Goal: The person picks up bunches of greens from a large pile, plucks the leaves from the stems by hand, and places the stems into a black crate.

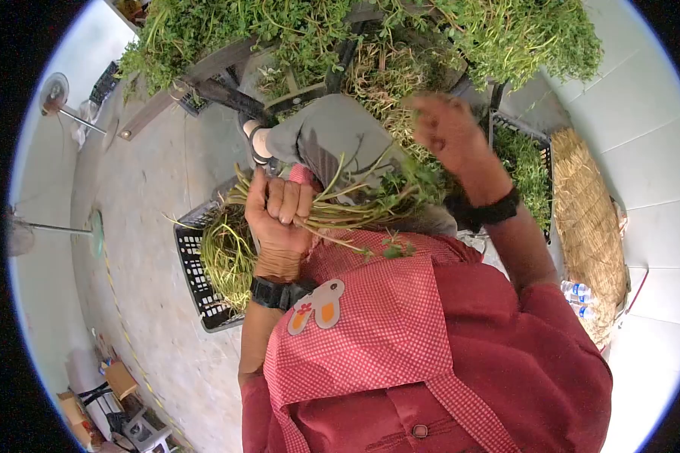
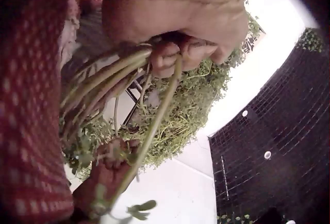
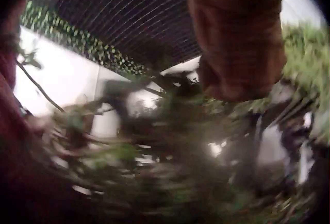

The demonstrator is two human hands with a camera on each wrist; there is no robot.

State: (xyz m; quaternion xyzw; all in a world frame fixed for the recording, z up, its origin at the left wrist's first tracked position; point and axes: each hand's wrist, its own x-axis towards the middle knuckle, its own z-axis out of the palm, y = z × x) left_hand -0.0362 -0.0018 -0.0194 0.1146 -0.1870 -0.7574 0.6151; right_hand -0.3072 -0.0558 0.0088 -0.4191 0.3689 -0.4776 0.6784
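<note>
My left hand point(image 1: 279, 211) grips a bunch of long green leafy stems point(image 1: 347, 210) over the lap, with the leafy ends pointing right. In the left wrist view, its curled fingers point(image 2: 188, 54) close round the pale stems point(image 2: 111, 74), and one stem hangs down apart from the others. My right hand point(image 1: 449, 132) is raised beyond the bunch, blurred, its fingers loosely bent and no stem plainly between them. Leaves partly cover it in the left wrist view. Below my left forearm, a black crate point(image 1: 196, 279) holds more stems point(image 1: 227, 253).
Heaps of leafy greens point(image 1: 295, 38) lie on a raised frame point(image 1: 219, 64) ahead. Loose cut plants point(image 1: 393, 68) are piled beneath. A second crate of greens point(image 1: 525, 166), a rolled straw mat point(image 1: 585, 226) and water bottles point(image 1: 576, 291) stand at the right. Two pole stands point(image 1: 68, 229) are at the left.
</note>
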